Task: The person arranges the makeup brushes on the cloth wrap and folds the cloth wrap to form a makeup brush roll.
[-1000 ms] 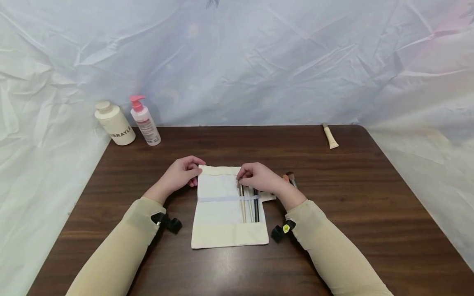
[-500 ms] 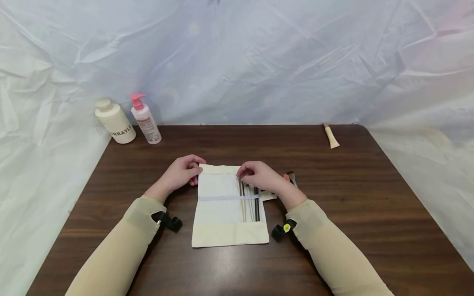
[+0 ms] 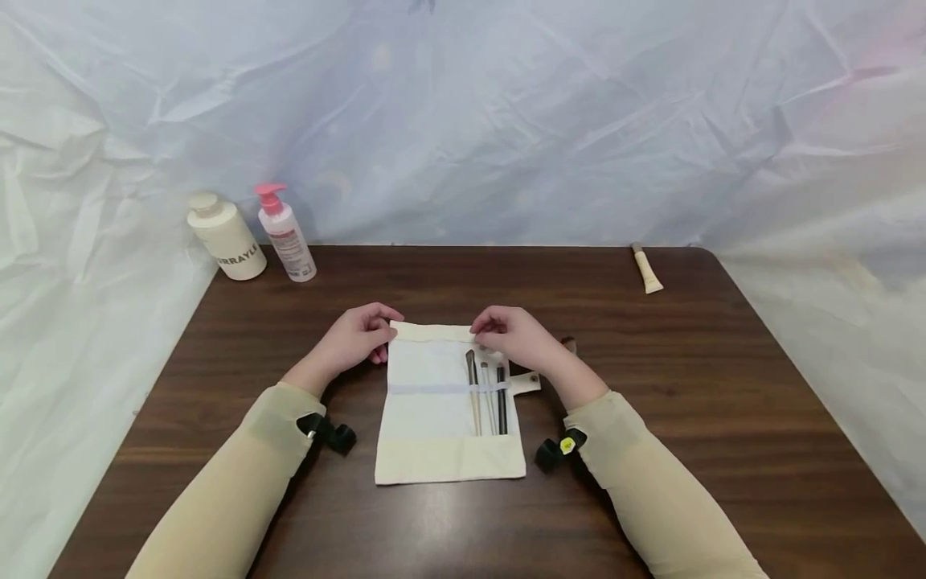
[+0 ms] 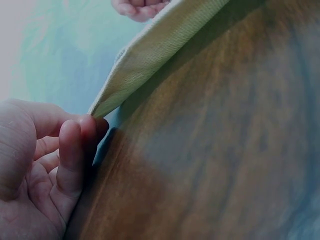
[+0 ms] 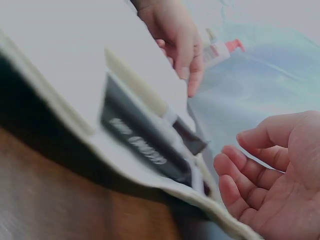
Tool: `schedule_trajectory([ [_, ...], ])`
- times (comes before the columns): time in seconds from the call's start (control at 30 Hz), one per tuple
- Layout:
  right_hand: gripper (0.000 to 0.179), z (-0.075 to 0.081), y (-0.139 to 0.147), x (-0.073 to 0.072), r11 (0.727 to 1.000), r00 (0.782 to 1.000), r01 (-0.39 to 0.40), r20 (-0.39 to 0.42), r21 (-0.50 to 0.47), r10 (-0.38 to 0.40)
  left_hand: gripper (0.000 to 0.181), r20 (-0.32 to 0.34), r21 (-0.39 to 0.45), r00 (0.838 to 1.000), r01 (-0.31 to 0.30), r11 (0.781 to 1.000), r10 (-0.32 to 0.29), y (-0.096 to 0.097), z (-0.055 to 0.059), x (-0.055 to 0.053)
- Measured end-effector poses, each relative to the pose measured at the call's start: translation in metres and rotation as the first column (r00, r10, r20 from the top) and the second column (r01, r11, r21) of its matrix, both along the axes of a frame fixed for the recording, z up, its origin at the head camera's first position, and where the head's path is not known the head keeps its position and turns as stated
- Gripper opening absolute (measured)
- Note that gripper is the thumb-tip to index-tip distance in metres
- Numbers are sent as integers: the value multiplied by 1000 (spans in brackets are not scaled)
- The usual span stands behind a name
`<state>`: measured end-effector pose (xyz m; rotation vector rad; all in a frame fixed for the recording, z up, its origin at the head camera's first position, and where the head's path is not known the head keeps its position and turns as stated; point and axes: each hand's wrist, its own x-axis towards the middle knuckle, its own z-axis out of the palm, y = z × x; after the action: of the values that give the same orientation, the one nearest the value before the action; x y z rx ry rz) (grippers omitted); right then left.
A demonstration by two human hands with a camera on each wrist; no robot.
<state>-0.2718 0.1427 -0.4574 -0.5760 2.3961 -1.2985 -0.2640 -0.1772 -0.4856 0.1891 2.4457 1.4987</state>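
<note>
Head view shows two tan sleeves (image 3: 220, 486) reaching over a dark brown table (image 3: 723, 386). Between them an opened cloth brush roll (image 3: 427, 414) lies on the table, its cream pocket (image 3: 448, 461) along the near edge. At the right side of its white lining, three pieces run side by side under a pale band (image 3: 427, 388): a brush with a tan handle (image 3: 476, 412), a thin pale brush (image 3: 491, 412) and a black piece (image 3: 502, 412) with light lettering, seen from the right wrist. Their near ends meet the pocket's mouth; how deep they sit cannot be told. A snap tab (image 3: 524, 383) sticks out on the right.

At the roll's far left corner, the left hand (image 3: 358, 331) pinches the cloth between thumb and finger. By its far right corner the right hand (image 3: 517, 334) has its fingers loosely bent, thumb apart, gripping nothing; whether a fingertip touches the cloth is unclear. Behind that wrist shows a brown brush head (image 3: 570, 345).

Farther off stand a cream bottle (image 3: 227, 241) and a pink-topped pump bottle (image 3: 288, 245), left, their contents hidden; a cream tube (image 3: 647, 272) lies far right.
</note>
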Motion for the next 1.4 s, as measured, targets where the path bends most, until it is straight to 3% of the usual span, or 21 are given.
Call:
schedule_trajectory([
  [0.23, 24, 16, 27, -3, 996, 997, 73, 7, -60, -73, 25, -20, 6, 1000, 15, 1000, -15, 5, -1, -4],
  [0.4, 25, 24, 56, -2, 992, 992, 125, 9, -26, -125, 26, -5, 6, 1000, 25, 1000, -25, 6, -4, -5],
  [0.63, 27, 23, 88, 1, 984, 984, 179, 10, -8, -179, 26, -21, 7, 999, 25, 1000, -25, 5, -4, -7],
  [1.0, 27, 23, 131, -1, 983, 996, 87, -5, 161, -87, 27, -1, 13, 1000, 19, 1000, -19, -4, -9, -3],
  [1.4, 42, 11, 125, -7, 959, 999, 47, -13, 280, -45, 27, -25, 0, 1000, 1, 1000, -1, -8, -7, -2],
])
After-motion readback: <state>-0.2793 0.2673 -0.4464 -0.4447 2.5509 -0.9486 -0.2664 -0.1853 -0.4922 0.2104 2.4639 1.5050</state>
